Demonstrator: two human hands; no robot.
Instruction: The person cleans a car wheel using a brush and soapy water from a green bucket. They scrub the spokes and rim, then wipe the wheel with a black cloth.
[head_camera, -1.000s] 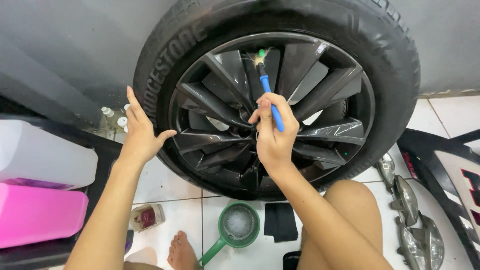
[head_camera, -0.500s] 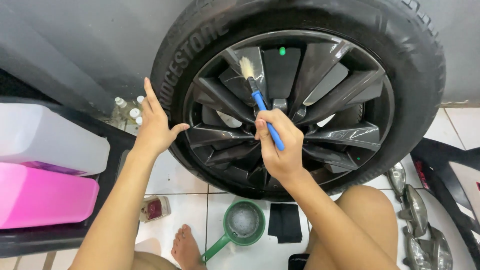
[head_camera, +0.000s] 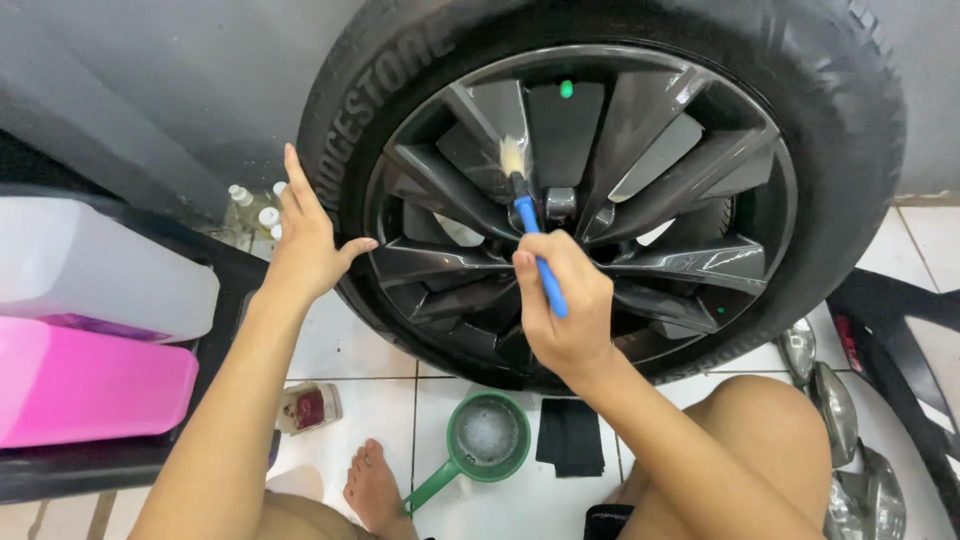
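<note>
- One green dipper (head_camera: 480, 440) with foamy water stands on the white tiled floor (head_camera: 350, 350), a black cloth (head_camera: 570, 437) just beside it.
- Right hand (head_camera: 562, 310) is closed around a blue-handled detailing brush (head_camera: 528, 215), bristles touching a dark spoke of the alloy wheel (head_camera: 600, 200).
- Left hand (head_camera: 312, 238) is spread flat against the tyre (head_camera: 345, 120) sidewall.
- Pink and white jugs (head_camera: 90, 340) sit to the left.
</note>
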